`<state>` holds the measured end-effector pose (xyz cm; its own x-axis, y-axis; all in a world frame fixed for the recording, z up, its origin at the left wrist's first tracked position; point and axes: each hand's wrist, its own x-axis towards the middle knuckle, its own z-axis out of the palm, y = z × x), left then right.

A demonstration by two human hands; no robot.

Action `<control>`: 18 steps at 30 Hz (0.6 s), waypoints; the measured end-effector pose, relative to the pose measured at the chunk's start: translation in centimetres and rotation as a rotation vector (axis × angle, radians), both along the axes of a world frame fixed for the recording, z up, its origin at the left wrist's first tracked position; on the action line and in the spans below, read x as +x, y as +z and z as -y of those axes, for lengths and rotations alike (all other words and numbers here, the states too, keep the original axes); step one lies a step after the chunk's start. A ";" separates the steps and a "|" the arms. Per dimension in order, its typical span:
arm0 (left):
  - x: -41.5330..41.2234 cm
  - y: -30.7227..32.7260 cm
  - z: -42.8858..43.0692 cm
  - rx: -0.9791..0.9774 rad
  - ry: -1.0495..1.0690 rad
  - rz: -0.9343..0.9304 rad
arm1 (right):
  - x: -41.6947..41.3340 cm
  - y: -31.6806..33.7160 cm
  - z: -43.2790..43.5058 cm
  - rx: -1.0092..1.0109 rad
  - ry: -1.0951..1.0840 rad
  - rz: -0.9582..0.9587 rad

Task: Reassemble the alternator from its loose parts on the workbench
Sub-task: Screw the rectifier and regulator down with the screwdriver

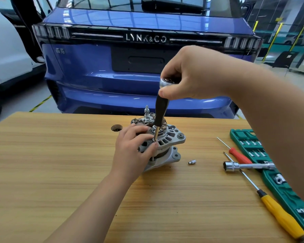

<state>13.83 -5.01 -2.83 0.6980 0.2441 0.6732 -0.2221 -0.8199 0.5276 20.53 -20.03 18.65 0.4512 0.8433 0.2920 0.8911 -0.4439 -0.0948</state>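
The grey alternator [170,139] stands upright in the middle of the wooden workbench [60,155], rectifier side up with a threaded stud at its top. My left hand [133,148] grips its left flank, thumb near the rim. My right hand [191,76] holds the chrome cap of a black-handled driver [161,111], which stands almost vertical. Its socket tip sits on a long through-bolt [154,140] at the housing's front edge.
A small loose socket [192,162] lies right of the alternator. Further right lie a red screwdriver [239,156], a yellow screwdriver [277,211], a chrome socket wrench [244,166] and a green socket tray [274,183]. A blue car [144,58] stands behind the bench.
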 end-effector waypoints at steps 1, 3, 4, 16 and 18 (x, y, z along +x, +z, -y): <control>0.1 -0.1 0.3 -0.008 0.015 0.007 | 0.1 -0.1 -0.1 -0.003 0.001 -0.016; 0.2 -0.2 0.7 -0.031 0.018 0.000 | 0.4 0.1 -0.3 -0.026 -0.004 -0.034; 0.2 -0.2 0.8 -0.049 0.014 -0.006 | 0.4 0.3 -0.5 -0.046 -0.015 -0.040; 0.7 0.2 1.4 0.053 0.044 0.086 | 0.5 2.7 -2.8 -0.410 -0.146 0.108; 0.8 0.3 1.2 0.087 0.024 0.093 | 0.2 3.6 -2.7 -0.501 -0.106 0.145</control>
<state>14.60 -6.17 -2.56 0.6261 0.1979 0.7543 -0.2465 -0.8674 0.4322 20.76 -17.33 22.22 0.5266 0.8473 -0.0690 0.8270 -0.4918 0.2725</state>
